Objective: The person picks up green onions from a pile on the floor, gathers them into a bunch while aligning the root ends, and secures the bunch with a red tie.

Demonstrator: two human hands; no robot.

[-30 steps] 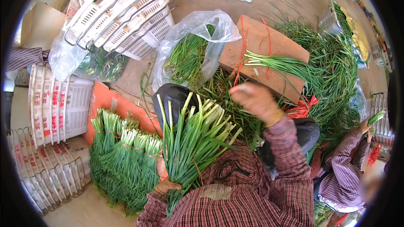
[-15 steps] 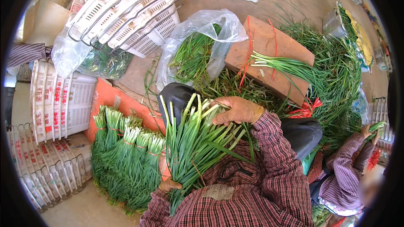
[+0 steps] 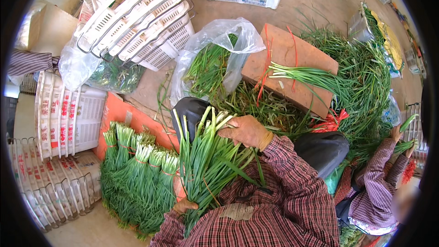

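A loose bunch of garlic chives (image 3: pixel 211 151) stands in my lap, pale stem ends up and green leaves trailing toward my belly. My left hand (image 3: pixel 184 205) is closed around its leafy lower part. At the top, my right hand (image 3: pixel 248 131) is bent over the stem ends with its fingers closed on some stalks; the fingertips are partly hidden. A thin reddish band (image 3: pixel 211 191) lies across the leaves. Just left of the bunch stand several tied chive bundles (image 3: pixel 137 183), red bands below their white ends.
A brick-red block (image 3: pixel 292 50) bound with red string carries a small chive bunch (image 3: pixel 311 77). Loose chives (image 3: pixel 366 82) heap up behind it. White crates (image 3: pixel 75 114) stack at left. A clear plastic bag (image 3: pixel 185 55) holds greens. At right, a co-worker (image 3: pixel 377 187) handles greens.
My right hand has moved a little left and closer in to the stem ends of the bunch. My left hand keeps its hold. The whole view has shifted slightly.
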